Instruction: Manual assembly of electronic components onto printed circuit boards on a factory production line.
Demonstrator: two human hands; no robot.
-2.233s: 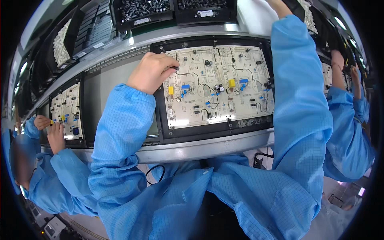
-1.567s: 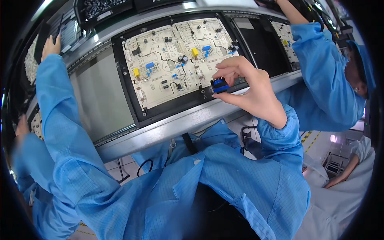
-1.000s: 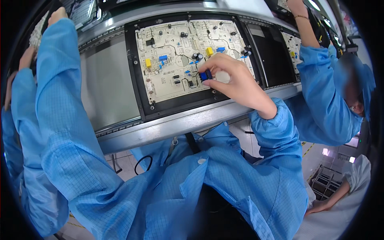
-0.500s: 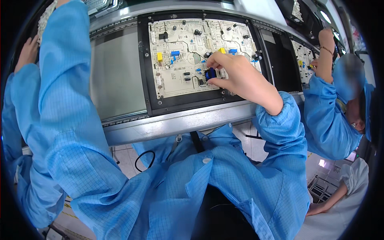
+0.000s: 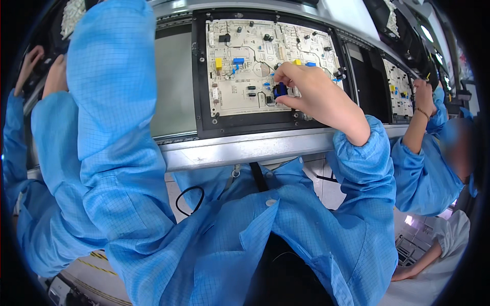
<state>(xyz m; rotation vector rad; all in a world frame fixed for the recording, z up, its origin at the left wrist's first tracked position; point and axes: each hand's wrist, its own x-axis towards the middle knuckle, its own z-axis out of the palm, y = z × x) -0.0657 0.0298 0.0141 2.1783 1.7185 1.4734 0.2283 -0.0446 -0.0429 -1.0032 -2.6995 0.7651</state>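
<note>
The blue smock (image 5: 214, 260) has a fine dark grid, loose creased sleeves (image 5: 120, 102), a gathered right cuff (image 5: 376, 133), pointed collar (image 5: 256, 227) and pale round button (image 5: 271, 203).

Right hand (image 5: 324, 96) around blue component (image 5: 279, 91), perhaps against board (image 5: 229, 103)

Your sleeves (image 5: 120, 102) are bright blue, crossed by a fine, darker grid; the coat button (image 5: 271, 203) is whitish. The component (image 5: 280, 91) you pinch is deep blue and black. Your circuit board (image 5: 237, 41) is cream with black traces, bearing a yellow block (image 5: 219, 64) beside a blue block (image 5: 238, 60). Its frame (image 5: 245, 122) is black, the rail (image 5: 245, 149) silver-grey.
</note>
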